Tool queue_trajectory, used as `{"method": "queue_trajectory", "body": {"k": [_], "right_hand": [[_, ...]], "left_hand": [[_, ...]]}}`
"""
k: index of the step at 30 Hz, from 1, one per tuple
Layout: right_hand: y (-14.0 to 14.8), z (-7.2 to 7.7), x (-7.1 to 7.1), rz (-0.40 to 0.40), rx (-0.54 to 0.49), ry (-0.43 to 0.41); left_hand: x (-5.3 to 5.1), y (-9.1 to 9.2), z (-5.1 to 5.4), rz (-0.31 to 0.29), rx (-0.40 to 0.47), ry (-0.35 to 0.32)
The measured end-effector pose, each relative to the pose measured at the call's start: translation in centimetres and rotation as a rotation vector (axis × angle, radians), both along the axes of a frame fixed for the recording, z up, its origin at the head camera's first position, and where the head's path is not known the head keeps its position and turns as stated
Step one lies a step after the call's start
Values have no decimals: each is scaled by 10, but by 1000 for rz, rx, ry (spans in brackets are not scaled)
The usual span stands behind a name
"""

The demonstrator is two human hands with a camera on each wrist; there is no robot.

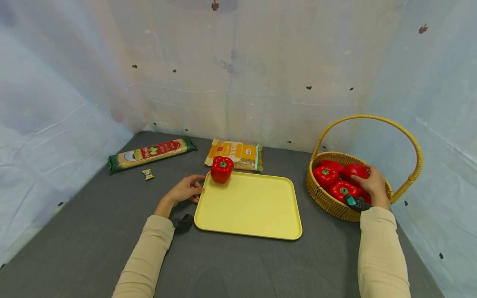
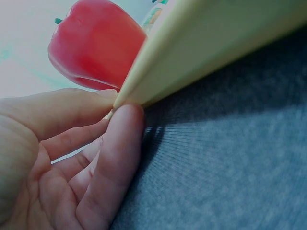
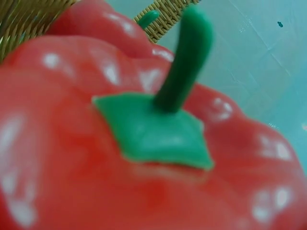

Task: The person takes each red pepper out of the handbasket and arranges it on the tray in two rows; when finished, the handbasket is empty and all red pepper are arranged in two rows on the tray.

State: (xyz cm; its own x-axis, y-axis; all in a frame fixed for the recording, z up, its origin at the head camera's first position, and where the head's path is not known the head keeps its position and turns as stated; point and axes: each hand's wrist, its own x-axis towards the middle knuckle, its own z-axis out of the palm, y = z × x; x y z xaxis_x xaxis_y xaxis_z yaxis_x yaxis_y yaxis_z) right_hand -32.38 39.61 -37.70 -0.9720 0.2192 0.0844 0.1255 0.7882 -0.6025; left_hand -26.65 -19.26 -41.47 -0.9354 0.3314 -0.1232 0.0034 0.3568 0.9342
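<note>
Left hand [image 1: 185, 190] pinched the left edge of a yellow rectangular tray [image 1: 247, 207]; right hand [image 1: 374, 185], beyond its right edge, gripped a glossy red bell pepper [image 1: 354, 169] inside a golden wicker basket [image 1: 328, 207].

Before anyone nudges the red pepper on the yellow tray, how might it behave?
The red pepper may feel slippery: its skin is glossy. It could roll if tipped, its sides being rounded. It would probably stay stiff, looking smooth and undented.
</note>
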Motion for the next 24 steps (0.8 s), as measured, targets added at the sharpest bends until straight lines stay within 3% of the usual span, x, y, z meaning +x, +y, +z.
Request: {"method": "queue_trajectory", "body": {"k": [9, 19, 24], "right_hand": [[0, -1, 1, -24, 3, 28], [0, 1, 2, -108, -133, 73], [-5, 4, 5, -166, -185, 145]], "left_hand": [[-3, -1, -4, 11, -13, -10], [-3, -2, -2, -4, -3, -8], [-3, -2, -3, -11, 0, -3]]}}
